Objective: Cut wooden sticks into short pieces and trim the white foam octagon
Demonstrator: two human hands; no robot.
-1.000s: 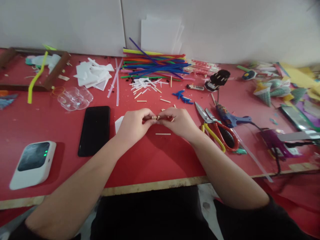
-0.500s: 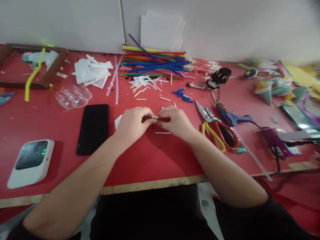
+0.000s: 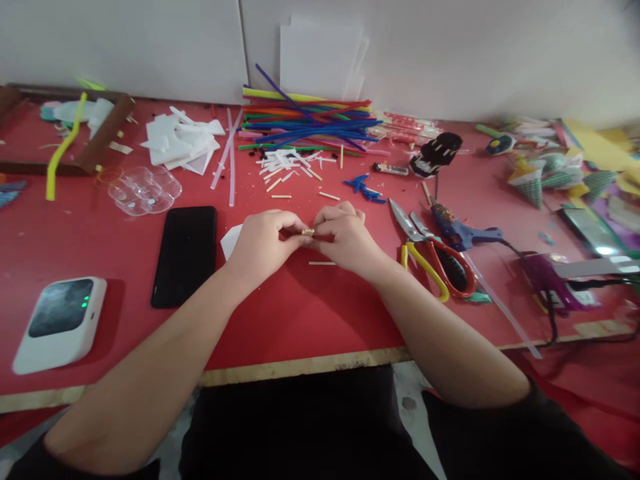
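Note:
A small bundle of short wooden sticks [image 3: 308, 233] is pinched between my two hands, its cut ends showing. My left hand [image 3: 265, 241] closes thumb and fingers on its left side. My right hand [image 3: 346, 233] grips it from the right, fingertips meeting the left ones. Much of the bundle is hidden by the fingers. A loose stick [image 3: 322, 263] lies on the red table just below the hands. Beyond them rest another stick [image 3: 329, 196] and a pile of blue pieces [image 3: 366, 189]. White paper [image 3: 230, 241] shows partly beside my left hand.
A black phone [image 3: 184, 257] and a white device [image 3: 60, 325] lie to the left. Scissors [image 3: 425, 253], a glue gun [image 3: 463, 230] and a purple device [image 3: 560, 283] with cables are at the right. Colourful pipe cleaners [image 3: 310, 123] and white scraps [image 3: 183, 140] lie at the back.
The hands stay together on the stick bundle. My right fingers have shifted slightly, and more of the white paper shows beside my left hand. The whole view has moved a little.

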